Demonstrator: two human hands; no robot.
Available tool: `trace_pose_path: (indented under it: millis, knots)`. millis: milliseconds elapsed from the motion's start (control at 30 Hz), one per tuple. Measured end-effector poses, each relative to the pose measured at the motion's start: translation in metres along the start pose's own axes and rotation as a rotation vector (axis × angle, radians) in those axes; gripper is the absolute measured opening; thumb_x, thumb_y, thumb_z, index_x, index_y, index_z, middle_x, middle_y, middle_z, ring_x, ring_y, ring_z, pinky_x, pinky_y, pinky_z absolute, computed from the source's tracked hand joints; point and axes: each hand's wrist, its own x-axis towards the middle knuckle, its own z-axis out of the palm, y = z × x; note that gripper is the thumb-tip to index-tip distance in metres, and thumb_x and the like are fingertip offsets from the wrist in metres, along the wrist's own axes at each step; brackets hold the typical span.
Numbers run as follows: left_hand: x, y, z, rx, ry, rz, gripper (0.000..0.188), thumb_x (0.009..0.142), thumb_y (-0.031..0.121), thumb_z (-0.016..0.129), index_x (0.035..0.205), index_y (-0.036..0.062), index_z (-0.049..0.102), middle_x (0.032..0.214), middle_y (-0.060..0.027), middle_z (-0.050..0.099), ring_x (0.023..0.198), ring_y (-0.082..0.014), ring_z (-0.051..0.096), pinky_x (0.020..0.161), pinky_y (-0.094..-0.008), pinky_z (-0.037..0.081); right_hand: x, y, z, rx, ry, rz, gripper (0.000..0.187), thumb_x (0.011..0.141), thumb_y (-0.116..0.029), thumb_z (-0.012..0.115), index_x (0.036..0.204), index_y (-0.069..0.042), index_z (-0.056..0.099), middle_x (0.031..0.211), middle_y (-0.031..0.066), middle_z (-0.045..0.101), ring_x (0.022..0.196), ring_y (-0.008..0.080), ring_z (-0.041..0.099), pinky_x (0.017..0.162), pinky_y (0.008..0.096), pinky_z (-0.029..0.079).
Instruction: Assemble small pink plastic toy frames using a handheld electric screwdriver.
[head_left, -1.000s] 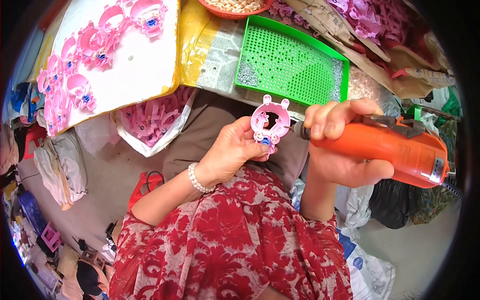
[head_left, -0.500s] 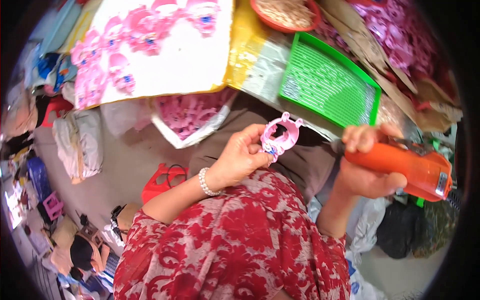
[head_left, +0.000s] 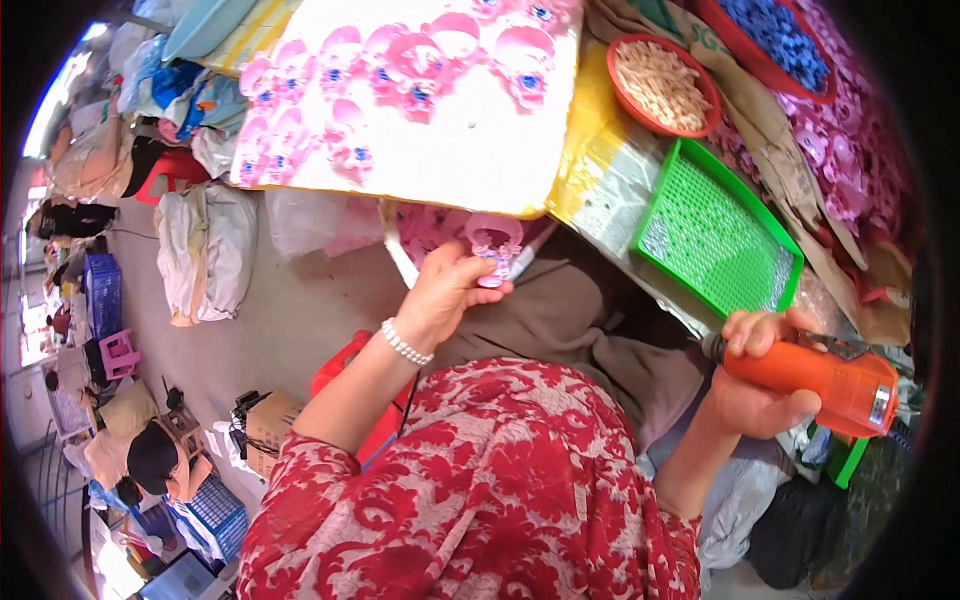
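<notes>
Between the thumb and fingers of my left hand [head_left: 440, 295] is a pink ring-shaped plastic part [head_left: 492, 232] with a small blue and white figure on it. It is held up just in front of an open bag or box of pink plastic parts [head_left: 425, 228], below the edge of the white board [head_left: 460, 165]. My right hand [head_left: 750, 395] is wrapped around an orange electric screwdriver [head_left: 825, 380], its dark tip pointing left. The screwdriver is near the lower corner of a green perforated tray [head_left: 735, 225] that holds small metal pieces, probably screws.
Several similar pink parts [head_left: 415, 65] lie on the white board. Behind the tray stand a red bowl of beige pieces [head_left: 665, 85] and a red bowl of blue pieces [head_left: 775, 45]. More pink parts [head_left: 850, 150] are heaped at right. A white sack [head_left: 205, 250] lies on the floor.
The whole view has shifted. My left hand has moved left and forward with the pink part, away from my lap towards the white board. My right hand still grips the screwdriver.
</notes>
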Motion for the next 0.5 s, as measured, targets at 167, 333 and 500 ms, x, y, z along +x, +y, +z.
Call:
trace_pose_path:
  millis: [167,333,500]
  knots:
    - [0.039,-0.001,0.009,-0.165,-0.033,0.225,0.026,0.086,0.003,0.055,0.112,-0.0032,0.053,0.106,-0.0131,0.059,0.089,-0.0226,0.063,0.073,-0.0291,0.054,-0.003,-0.001,-0.003,-0.005,-0.002,0.021,0.078,0.076,-0.069,0.049,0.115,-0.002,0.047,0.073,0.0026,0.049,0.061,0.0142,0.046,0.062,0.0300,0.037]
    - [0.059,0.004,0.015,-0.092,-0.035,0.208,0.025,0.084,0.004,0.059,0.109,0.0011,0.057,0.096,-0.0105,0.065,0.078,-0.0183,0.065,0.065,-0.0295,0.055,-0.004,-0.003,-0.009,-0.001,0.010,0.043,0.075,0.076,-0.068,0.051,0.115,-0.004,0.045,0.073,0.0026,0.048,0.061,0.0138,0.045,0.062,0.0298,0.037]
    - [0.066,0.001,0.009,0.449,0.121,0.423,0.029,0.083,0.019,0.064,0.105,0.0011,0.059,0.092,-0.0111,0.066,0.077,-0.0188,0.065,0.059,-0.0300,0.052,-0.004,-0.002,-0.010,0.003,-0.003,0.039,0.074,0.078,-0.066,0.051,0.116,-0.002,0.045,0.073,0.0028,0.049,0.061,0.0137,0.045,0.062,0.0295,0.037]
